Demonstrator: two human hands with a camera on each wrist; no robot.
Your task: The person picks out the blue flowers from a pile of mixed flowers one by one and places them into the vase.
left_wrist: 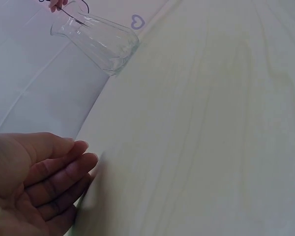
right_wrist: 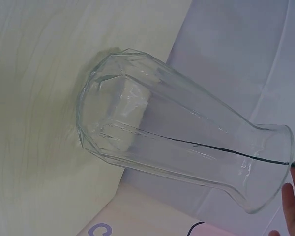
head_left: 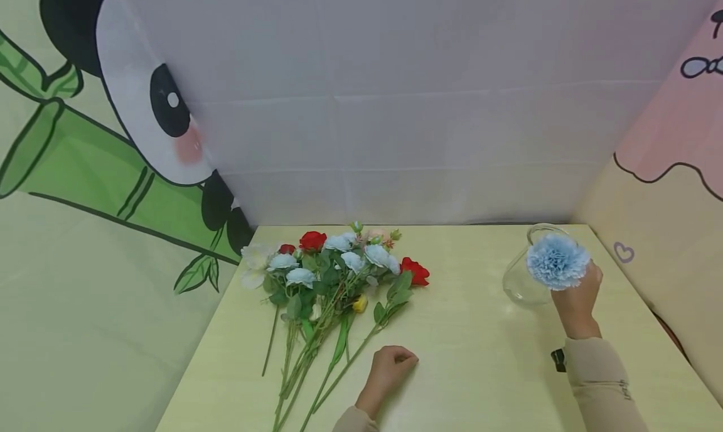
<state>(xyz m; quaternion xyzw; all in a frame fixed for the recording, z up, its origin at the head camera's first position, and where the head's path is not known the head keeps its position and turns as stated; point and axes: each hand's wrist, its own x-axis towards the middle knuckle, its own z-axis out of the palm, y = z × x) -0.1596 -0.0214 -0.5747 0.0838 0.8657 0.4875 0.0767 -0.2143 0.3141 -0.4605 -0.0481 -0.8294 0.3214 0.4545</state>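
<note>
At the table's right side, my right hand (head_left: 580, 300) pinches a blue carnation (head_left: 558, 262) by its stem, just at the mouth of a clear glass vase (head_left: 516, 282). In the right wrist view the dark green stem (right_wrist: 221, 149) runs down inside the faceted vase (right_wrist: 137, 105); only the fingertips (right_wrist: 293, 209) appear at the edge. The bloom hides part of the vase rim in the head view. My left hand (head_left: 388, 374) holds nothing, its fingers loosely curled near the table's front, right of the flower stems. The left wrist view confirms an empty palm.
A pile of artificial flowers (head_left: 327, 281) lies at the table's left, with red, pale blue, white and yellow blooms and long stems towards the front. Printed cloth walls (head_left: 395, 137) stand behind and at both sides. A small black object (head_left: 558, 360) is by the right sleeve.
</note>
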